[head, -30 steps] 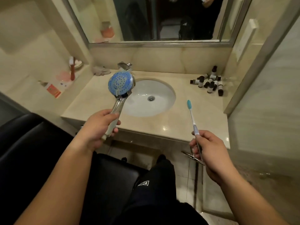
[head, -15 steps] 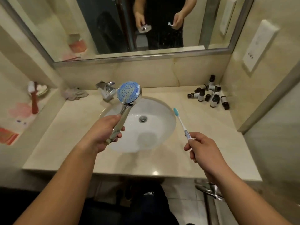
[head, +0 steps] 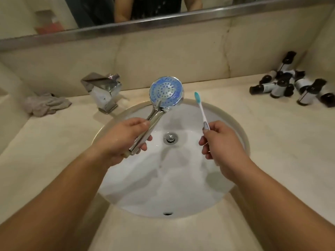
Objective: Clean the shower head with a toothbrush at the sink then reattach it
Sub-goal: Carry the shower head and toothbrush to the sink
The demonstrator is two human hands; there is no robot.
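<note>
Our left grip [head: 125, 140] is closed around the chrome handle of the shower head [head: 165, 92], whose blue spray face tilts up toward us above the far rim of the sink [head: 241, 129]. Our right grip [head: 221, 142] pinches the lower end of the toothbrush [head: 201, 109], bristles up, just beside the shower head but apart from it. On the bench [head: 272, 142] sit a faucet [head: 103, 91], a crumpled cloth [head: 45, 104] and small dark bottles [head: 293, 86].

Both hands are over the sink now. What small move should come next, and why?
Probably bring the toothbrush in the right hand leftward to the shower head: its blue nozzle face points at the camera, the left hand holds the handle, and the bristles stand just beside it, not touching.
</note>
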